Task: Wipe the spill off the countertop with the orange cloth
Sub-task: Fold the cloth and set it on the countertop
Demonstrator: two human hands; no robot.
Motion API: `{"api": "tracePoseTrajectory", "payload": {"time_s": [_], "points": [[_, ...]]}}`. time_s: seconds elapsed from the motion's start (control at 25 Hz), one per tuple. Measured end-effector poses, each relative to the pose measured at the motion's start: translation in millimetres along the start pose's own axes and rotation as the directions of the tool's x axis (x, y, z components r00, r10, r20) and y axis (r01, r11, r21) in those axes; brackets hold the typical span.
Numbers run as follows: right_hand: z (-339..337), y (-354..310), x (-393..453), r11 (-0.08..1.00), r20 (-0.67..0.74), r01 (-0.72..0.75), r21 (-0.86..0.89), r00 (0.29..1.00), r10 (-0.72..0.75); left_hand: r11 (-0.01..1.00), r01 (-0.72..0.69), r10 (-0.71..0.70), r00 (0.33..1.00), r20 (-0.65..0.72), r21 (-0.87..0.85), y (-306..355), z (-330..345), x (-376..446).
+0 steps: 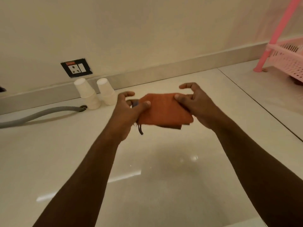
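I'm holding one folded orange cloth (pixel 165 110) above the countertop (pixel 49 153), left hand (pixel 129 110) and right hand (pixel 195 104) pinching its ends; two cup stacks (pixel 86 95) are standing behind it.

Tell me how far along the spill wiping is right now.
Early stage. Done: the folded orange cloth is picked up, pinched between the left hand and right hand above the glossy pale countertop. Left: no wiping contact yet; the cloth is off the surface. I cannot pick out the spill among the reflections.
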State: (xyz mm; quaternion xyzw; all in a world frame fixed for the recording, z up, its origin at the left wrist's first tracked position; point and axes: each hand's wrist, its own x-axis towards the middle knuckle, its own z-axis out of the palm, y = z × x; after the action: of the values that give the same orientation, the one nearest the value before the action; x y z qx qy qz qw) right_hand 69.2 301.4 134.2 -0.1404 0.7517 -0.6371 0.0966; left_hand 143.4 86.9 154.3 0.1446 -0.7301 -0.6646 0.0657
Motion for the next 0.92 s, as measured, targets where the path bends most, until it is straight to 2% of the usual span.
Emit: {"api": "tracePoseTrajectory", "payload": {"time_s": [0.08, 0.16, 0.2, 0.32, 0.52, 0.6, 0.72, 0.8, 0.84, 0.92], "points": [[-1, -21, 22, 0.972, 0.042, -0.053, 0.229, 0.998, 0.044, 0.998, -0.040, 0.045, 0.994, -0.098, 0.044, 19, -6, 21], [1, -33, 47, 0.945, 0.088, -0.062, 0.320, 0.996, 0.035, 0.989, -0.091, 0.111, 0.977, -0.182, 0.116, 32, -8, 46], [5, -33, 61, 0.954, 0.070, -0.039, 0.297, 0.997, 0.019, 0.981, -0.122, 0.151, 0.968, -0.200, 0.153, 34, -6, 58], [24, -17, 105, 0.984, -0.100, 0.022, 0.178, 0.995, -0.004, 0.947, -0.151, 0.208, 0.961, -0.182, 0.284, 26, 1, 101], [47, 33, 166, 0.990, -0.225, -0.130, -0.052, 0.967, 0.115, 0.922, -0.031, 0.101, 0.981, -0.164, 0.387, -21, 4, 158], [52, 52, 182, 0.976, -0.216, -0.193, -0.104, 0.962, 0.167, 0.906, 0.006, 0.066, 0.986, -0.156, 0.423, -46, 8, 174], [62, 78, 194, 0.957, -0.135, -0.208, -0.204, 0.974, 0.183, 0.877, 0.042, 0.007, 0.995, -0.098, 0.478, -79, 15, 193], [67, 92, 197, 0.908, -0.055, -0.165, -0.385, 0.986, 0.156, 0.784, 0.034, -0.030, 0.999, -0.018, 0.620, -99, 18, 201], [68, 98, 196, 0.856, -0.019, -0.136, -0.499, 0.989, 0.146, 0.679, 0.015, -0.055, 0.998, 0.031, 0.734, -108, 17, 201], [70, 110, 191, 0.712, 0.012, -0.075, -0.698, 0.993, 0.116, 0.385, -0.062, -0.045, 0.995, 0.086, 0.921, -125, 15, 197]]}}
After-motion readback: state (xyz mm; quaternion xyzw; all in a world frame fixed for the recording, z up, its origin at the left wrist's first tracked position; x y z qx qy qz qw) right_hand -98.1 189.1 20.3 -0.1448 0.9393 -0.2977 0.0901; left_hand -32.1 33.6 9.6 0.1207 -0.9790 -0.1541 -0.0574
